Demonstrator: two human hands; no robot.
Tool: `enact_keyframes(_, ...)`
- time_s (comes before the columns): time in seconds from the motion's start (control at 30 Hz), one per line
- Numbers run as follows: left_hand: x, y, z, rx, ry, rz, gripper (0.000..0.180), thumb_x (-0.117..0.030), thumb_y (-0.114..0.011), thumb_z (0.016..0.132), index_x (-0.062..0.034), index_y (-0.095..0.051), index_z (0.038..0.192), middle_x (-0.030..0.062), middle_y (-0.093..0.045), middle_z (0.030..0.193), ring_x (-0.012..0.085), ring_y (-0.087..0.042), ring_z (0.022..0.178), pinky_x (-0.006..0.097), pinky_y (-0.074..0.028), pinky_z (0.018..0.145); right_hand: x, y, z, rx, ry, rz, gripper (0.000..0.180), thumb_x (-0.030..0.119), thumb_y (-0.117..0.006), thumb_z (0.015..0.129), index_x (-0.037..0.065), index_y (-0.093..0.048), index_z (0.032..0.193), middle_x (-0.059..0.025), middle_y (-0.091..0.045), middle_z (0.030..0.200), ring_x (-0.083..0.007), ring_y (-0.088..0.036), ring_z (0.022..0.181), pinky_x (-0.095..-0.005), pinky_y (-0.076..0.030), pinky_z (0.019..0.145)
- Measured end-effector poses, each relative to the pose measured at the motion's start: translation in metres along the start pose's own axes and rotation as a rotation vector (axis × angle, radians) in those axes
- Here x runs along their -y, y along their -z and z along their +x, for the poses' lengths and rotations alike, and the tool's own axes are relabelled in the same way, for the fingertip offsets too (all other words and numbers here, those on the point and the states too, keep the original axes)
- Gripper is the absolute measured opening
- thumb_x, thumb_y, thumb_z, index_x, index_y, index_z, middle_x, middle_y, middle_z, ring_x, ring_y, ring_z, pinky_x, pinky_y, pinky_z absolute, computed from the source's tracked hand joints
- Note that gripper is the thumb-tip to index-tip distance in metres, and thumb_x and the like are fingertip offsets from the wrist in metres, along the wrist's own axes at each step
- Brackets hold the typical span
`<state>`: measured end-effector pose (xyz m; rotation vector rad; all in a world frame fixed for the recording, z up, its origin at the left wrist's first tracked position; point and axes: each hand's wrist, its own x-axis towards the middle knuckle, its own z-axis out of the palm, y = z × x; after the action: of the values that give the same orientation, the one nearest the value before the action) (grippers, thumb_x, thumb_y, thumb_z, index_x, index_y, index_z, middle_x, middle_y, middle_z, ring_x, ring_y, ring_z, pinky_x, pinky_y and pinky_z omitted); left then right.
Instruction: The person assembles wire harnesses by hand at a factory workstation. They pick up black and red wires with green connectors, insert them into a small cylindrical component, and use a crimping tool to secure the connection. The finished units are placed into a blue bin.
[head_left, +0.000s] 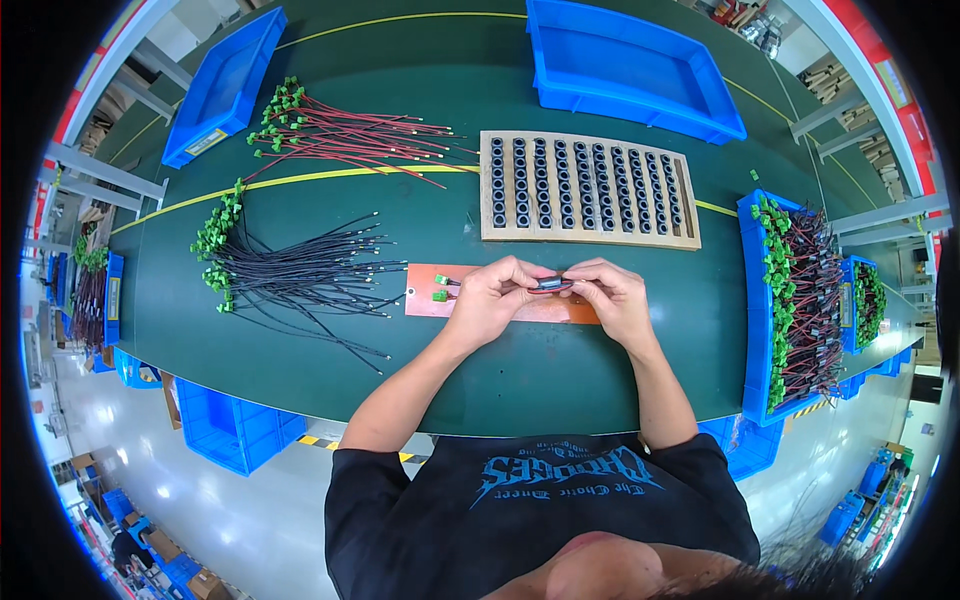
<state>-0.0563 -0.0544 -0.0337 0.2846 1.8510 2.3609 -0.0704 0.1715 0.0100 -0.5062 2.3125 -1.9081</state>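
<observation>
Both hands meet over an orange board on the green table. Between them is a small dark core with red and black wires passing along it. My left hand pinches its left end and the wires between thumb and fingers. The right hand pinches at the other end, thumb and forefinger pressed together. Two green connectors lie on the board just left of my left hand, their wires leading under it. Fingers partly cover the core and the wire ends.
Black wires with green connectors lie at left, red wires beyond them. A wooden tray holds rows of black ring cores. Blue bins stand far left and far right. A blue bin of wired assemblies stands at right.
</observation>
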Motion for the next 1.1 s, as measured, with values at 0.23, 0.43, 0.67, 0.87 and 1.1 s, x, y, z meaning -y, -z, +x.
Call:
enact_keyframes(0.23,-0.008,-0.004,-0.002,0.027,0.001,0.033,0.013,0.011,-0.068,0.092,0.0015,-0.061,0.098,0.0172,-0.073,0.114,0.0202,-0.073,0.107,0.034,-0.061,0.097,0.003,0.003,-0.004,-0.156,0.128,-0.204,0.01,-0.006,-0.069,0.095,-0.004,-0.076,0.102,-0.0124,-0.075,0.099,-0.0157,-0.074,0.08,-0.0293,-0.061,0.074)
enact_keyframes(0.43,-0.021,-0.005,0.0,0.151,0.036,0.294,0.024,0.003,-0.076,0.092,0.001,-0.064,0.112,0.0125,-0.071,0.111,0.0199,-0.073,0.105,0.034,-0.06,0.098,-0.004,0.039,-0.015,-0.323,0.03,-0.139,0.009,-0.005,-0.07,0.095,-0.005,-0.076,0.102,-0.0116,-0.074,0.099,-0.0157,-0.071,0.08,-0.0277,-0.057,0.075)
enact_keyframes(0.67,-0.038,-0.031,0.03,0.263,0.074,0.306,0.013,-0.007,-0.074,0.099,0.0021,-0.076,0.108,0.0072,-0.069,0.099,0.0115,-0.069,0.08,0.026,-0.056,0.07,0.013,0.03,-0.019,-0.193,0.059,0.159,0.019,-0.005,-0.071,0.096,-0.005,-0.074,0.115,-0.0093,-0.072,0.103,-0.0139,-0.07,0.094,-0.0266,-0.058,0.083)
enact_keyframes(0.87,-0.026,-0.033,0.026,0.255,0.113,0.246,0.011,-0.008,-0.071,0.101,0.0021,-0.074,0.101,0.0043,-0.065,0.09,0.0075,-0.063,0.074,0.025,-0.05,0.063,0.003,0.025,-0.02,-0.203,-0.006,0.215,0.017,0.003,-0.068,0.101,-0.004,-0.074,0.115,-0.0084,-0.073,0.1,-0.0122,-0.07,0.087,-0.0259,-0.057,0.081)
enact_keyframes(1.1,-0.029,-0.033,0.023,0.313,0.079,0.357,0.012,-0.009,-0.07,0.102,0.0022,-0.073,0.102,0.0055,-0.068,0.092,0.0112,-0.065,0.076,0.025,-0.051,0.066,-0.002,0.025,-0.025,-0.229,-0.065,0.132,0.016,0.01,-0.067,0.104,-0.005,-0.073,0.103,-0.0061,-0.071,0.09,-0.0089,-0.067,0.08,-0.0249,-0.056,0.07)
